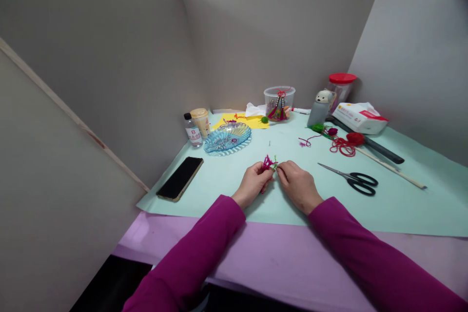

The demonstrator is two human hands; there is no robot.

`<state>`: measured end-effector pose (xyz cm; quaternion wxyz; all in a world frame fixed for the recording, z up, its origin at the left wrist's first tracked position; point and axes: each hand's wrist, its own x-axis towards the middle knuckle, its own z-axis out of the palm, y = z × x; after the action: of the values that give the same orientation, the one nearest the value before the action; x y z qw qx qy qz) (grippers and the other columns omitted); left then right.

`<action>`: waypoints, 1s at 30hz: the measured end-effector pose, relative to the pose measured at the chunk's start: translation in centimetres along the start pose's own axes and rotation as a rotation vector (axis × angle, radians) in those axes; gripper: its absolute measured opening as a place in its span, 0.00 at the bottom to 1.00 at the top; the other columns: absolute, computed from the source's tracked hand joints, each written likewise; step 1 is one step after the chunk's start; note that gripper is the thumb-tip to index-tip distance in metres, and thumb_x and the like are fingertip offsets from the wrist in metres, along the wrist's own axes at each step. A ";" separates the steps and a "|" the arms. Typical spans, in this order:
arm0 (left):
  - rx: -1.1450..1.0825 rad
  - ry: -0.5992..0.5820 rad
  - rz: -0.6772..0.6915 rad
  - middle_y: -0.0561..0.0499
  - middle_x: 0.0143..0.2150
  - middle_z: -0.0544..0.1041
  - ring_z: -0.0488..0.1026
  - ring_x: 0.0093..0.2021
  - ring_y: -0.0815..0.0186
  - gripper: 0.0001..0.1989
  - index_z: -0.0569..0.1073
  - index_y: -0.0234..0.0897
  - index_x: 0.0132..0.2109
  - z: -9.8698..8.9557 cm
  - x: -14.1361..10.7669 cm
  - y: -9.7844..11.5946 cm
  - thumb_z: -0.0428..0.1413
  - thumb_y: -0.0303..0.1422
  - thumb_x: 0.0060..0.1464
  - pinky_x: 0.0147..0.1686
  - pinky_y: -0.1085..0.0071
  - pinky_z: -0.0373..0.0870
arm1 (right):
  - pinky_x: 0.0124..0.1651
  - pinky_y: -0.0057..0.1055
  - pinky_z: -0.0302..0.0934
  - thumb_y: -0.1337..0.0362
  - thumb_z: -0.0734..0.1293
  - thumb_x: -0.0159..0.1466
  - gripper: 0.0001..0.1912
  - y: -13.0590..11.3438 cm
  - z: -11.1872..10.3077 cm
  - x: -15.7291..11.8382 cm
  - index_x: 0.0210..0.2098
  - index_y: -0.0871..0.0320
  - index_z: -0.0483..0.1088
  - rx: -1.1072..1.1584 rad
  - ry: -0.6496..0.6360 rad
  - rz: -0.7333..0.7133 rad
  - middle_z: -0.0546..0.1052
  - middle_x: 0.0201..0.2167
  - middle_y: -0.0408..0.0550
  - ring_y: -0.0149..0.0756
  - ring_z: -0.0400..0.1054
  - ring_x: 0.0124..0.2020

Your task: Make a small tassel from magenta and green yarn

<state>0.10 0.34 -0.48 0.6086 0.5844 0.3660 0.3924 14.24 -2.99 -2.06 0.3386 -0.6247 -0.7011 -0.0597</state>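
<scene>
Over the front middle of the table, my left hand (253,183) pinches a small piece of magenta yarn work (268,162), with strands sticking up above the fingers. Close on its right, my right hand (297,183) is closed with fingertips together at a short green yarn (275,162) that meets the magenta piece. The exact grip of the right fingertips is partly hidden. To the right of that hand lie black-handled scissors (353,177), their blades pointing left. A blue shell-shaped dish (228,144) with beads stands beyond my left hand.
A phone (180,179) lies at left, near a small bottle (192,130) and a cup (201,121). Behind are a clear tub (272,102) and yellow paper (223,121). At right are a grey bottle (319,112), red yarn (343,147), a tissue pack (360,116) and a stick (398,172).
</scene>
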 end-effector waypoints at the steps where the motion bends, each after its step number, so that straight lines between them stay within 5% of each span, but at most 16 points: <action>1: -0.006 -0.004 -0.008 0.58 0.22 0.64 0.54 0.16 0.77 0.07 0.64 0.35 0.33 0.0 0.0 0.0 0.54 0.33 0.48 0.15 0.78 0.51 | 0.33 0.29 0.55 0.63 0.56 0.66 0.11 0.0 0.0 0.0 0.33 0.57 0.69 -0.009 0.005 0.003 0.73 0.33 0.47 0.34 0.67 0.34; 6: -0.032 0.035 -0.011 0.60 0.21 0.59 0.49 0.16 0.78 0.09 0.64 0.37 0.35 0.0 0.0 -0.1 0.56 0.34 0.49 0.14 0.78 0.45 | 0.35 0.29 0.56 0.63 0.57 0.66 0.11 0.0 0.1 0.0 0.33 0.57 0.68 0.081 0.021 -0.015 0.73 0.32 0.47 0.34 0.67 0.35; 17: -0.029 0.079 0.063 0.56 0.28 0.65 0.52 0.19 0.78 0.13 0.69 0.34 0.38 -0.1 0.2 -0.5 0.59 0.36 0.47 0.16 0.79 0.49 | 0.39 0.30 0.57 0.64 0.55 0.66 0.11 -0.4 0.0 0.1 0.32 0.57 0.66 0.288 0.017 -0.077 0.72 0.30 0.47 0.34 0.66 0.33; 30: 0.122 -0.005 -0.014 0.60 0.22 0.59 0.51 0.18 0.77 0.06 0.64 0.35 0.31 0.0 -0.1 0.1 0.54 0.27 0.42 0.18 0.77 0.48 | 0.35 0.28 0.55 0.62 0.54 0.67 0.13 0.3 -0.4 0.3 0.35 0.57 0.68 0.053 0.111 -0.018 0.73 0.34 0.50 0.35 0.65 0.35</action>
<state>0.07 0.21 -0.38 0.5753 0.6189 0.3920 0.3637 14.66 -2.86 -1.70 0.3929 -0.6050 -0.6880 -0.0789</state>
